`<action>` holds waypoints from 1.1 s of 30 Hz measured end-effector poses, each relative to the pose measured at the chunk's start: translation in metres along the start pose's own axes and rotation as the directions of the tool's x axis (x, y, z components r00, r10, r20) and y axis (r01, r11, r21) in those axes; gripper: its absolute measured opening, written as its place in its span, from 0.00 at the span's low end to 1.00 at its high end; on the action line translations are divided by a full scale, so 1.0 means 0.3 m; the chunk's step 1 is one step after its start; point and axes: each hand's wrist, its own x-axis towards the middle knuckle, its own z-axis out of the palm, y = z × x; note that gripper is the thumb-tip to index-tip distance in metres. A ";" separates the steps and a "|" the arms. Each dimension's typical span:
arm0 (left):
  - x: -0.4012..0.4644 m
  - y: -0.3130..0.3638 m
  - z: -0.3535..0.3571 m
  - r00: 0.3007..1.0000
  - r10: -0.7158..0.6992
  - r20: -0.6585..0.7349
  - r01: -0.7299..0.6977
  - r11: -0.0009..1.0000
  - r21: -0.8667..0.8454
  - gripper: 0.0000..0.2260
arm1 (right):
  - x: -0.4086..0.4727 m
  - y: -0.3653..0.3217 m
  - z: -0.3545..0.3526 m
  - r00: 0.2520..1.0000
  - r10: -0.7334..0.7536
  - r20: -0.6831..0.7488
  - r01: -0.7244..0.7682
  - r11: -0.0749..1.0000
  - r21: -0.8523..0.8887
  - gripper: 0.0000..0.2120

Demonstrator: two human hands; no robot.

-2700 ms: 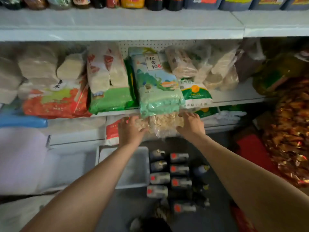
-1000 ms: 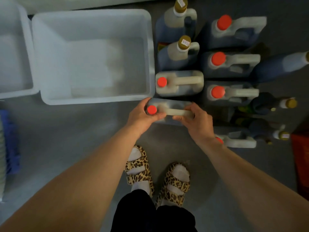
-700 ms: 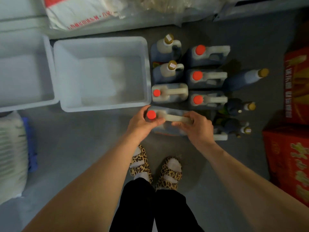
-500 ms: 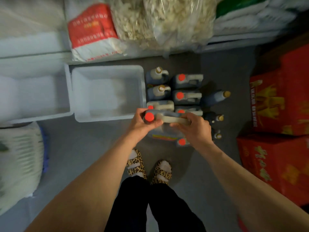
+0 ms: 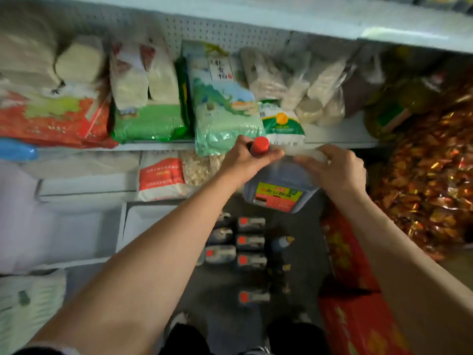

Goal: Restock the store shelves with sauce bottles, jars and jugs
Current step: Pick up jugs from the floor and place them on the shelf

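1. Both hands carry the jug [image 5: 279, 185] in mid-air before the shelf [image 5: 332, 139] of bagged goods.
2. Your right hand [image 5: 335, 170] wraps the handle; lift from there.
3. Your left hand [image 5: 245, 160] pinches the neck below the red cap [image 5: 259, 144]; keep it upright.

So the jug [image 5: 277, 187] is up in the air in the middle, held over the floor, left hand [image 5: 247, 160] around its cap end, right hand [image 5: 335, 169] on the handle end. Straight below it, nearer, the other jugs [image 5: 249, 243] stand in rows on the floor. Left of those sits a bin [image 5: 143, 221]. Boxes [image 5: 353, 303] are on the right. Behind it all the shelf [image 5: 332, 139] carries bags [image 5: 222, 106] leaning side by side, with more bags underneath on the left
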 end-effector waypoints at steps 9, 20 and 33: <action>0.171 0.565 0.061 0.957 0.234 -0.174 -0.220 0.971 0.095 0.33 | 0.501 -0.087 -0.477 0.933 -0.352 -0.077 0.358 0.930 0.084 0.31; 0.448 1.069 0.008 0.864 0.454 -0.216 -0.409 0.885 0.224 0.36 | 1.028 -0.272 -0.756 0.829 -0.514 -0.221 0.558 0.792 0.249 0.29; 0.940 1.144 -0.157 0.863 0.463 -0.201 -0.402 0.871 0.282 0.35 | 1.423 -0.450 -0.600 0.865 -0.409 -0.289 0.469 0.864 0.181 0.34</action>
